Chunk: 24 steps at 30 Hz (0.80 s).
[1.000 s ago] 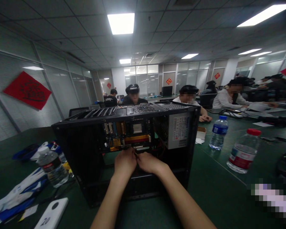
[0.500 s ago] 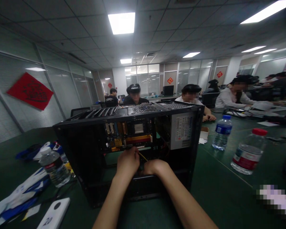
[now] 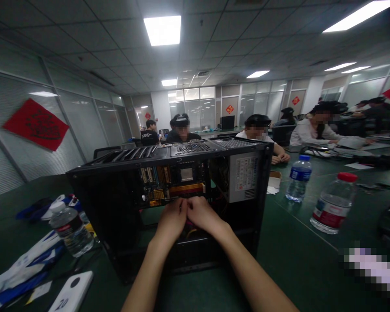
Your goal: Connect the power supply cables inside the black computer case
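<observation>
Item 1: white device marked "20" [image 3: 71, 292], near table edge, left.
Item 2: left hand [image 3: 171, 219] and right hand [image 3: 201, 214], knuckles touching, fingers curled inward; fingertips hidden, so whether they pinch anything cannot be told.
Item 3: open computer case [image 3: 117, 216], standing on the green table [image 3: 295, 260], both hands inside, just below the motherboard [image 3: 172, 184]; power supply [image 3: 245, 177] at right.
Item 4: water bottles: left of case [image 3: 69, 229]; red-capped [image 3: 333, 203] and blue-capped [image 3: 298, 178], right.
Item 5: seated co-workers [image 3: 182, 130] beyond.

The left hand [image 3: 171, 219] and right hand [image 3: 202, 214] hide whatever lies between their fingertips.
</observation>
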Each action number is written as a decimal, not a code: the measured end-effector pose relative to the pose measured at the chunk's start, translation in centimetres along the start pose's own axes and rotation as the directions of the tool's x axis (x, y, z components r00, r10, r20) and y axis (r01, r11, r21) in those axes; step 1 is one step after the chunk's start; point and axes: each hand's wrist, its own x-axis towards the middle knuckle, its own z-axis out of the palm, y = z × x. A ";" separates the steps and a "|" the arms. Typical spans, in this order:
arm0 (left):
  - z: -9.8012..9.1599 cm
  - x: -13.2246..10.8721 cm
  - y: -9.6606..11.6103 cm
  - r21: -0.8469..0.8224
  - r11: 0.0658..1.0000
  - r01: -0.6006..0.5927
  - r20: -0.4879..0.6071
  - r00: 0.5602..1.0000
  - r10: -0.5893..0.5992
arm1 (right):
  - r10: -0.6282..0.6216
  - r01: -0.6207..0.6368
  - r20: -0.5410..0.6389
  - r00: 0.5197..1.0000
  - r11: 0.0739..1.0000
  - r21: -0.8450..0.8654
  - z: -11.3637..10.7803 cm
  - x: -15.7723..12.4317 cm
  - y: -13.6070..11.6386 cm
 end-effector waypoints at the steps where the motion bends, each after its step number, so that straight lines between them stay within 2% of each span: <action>1: -0.2 0.0 0.1 -0.068 0.997 -0.026 -0.028 0.999 0.024 | 0.021 -0.014 -0.080 0.997 0.996 0.087 -0.2 0.3 0.0; 3: -0.7 0.0 0.2 -0.173 0.980 -0.102 -0.090 0.992 0.087 | 0.071 -0.021 -0.186 0.980 0.966 0.257 -0.5 1.0 0.0; 6: -1.7 -0.1 0.1 -0.192 0.966 -0.171 -0.159 0.977 0.141 | 0.112 0.019 -0.254 0.961 0.886 0.463 -1.2 1.5 -0.4; 9: -3.0 -0.3 -0.5 -0.144 0.976 -0.165 -0.216 0.967 0.132 | 0.106 0.050 -0.261 0.959 0.847 0.529 -1.8 1.1 -1.7; 11: -4.2 -0.6 -0.9 -0.104 0.978 -0.180 -0.292 0.946 0.143 | 0.029 0.103 -0.250 0.968 0.860 0.500 -2.3 0.3 -3.0; 13: -5.4 -0.9 -1.2 -0.065 0.973 -0.222 -0.390 0.903 0.180 | -0.133 0.192 -0.163 0.978 0.881 0.432 -2.7 -0.8 -4.6; 15: -6.9 -1.5 -0.9 0.005 0.958 -0.286 -0.453 0.854 0.257 | -0.287 0.271 -0.008 0.958 0.894 0.357 -3.2 -1.9 -6.0; 17: -8.3 -2.3 -0.3 0.112 0.918 -0.381 -0.418 0.820 0.391 | -0.344 0.301 0.089 0.935 0.899 0.317 -3.7 -2.9 -7.2; 19: -9.6 -3.0 0.5 0.169 0.870 -0.463 -0.367 0.790 0.491 | -0.340 0.298 0.103 0.935 0.908 0.293 -4.3 -3.7 -8.1; 21: -10.7 -3.6 1.3 0.157 0.880 -0.449 -0.369 0.800 0.474 | -0.302 0.270 0.078 0.950 0.922 0.278 -5.2 -4.3 -8.7; 24: -11.7 -3.9 2.1 -0.025 0.937 -0.349 -0.393 0.865 0.311 | -0.230 0.211 0.044 0.972 0.941 0.264 -6.7 -5.2 -9.2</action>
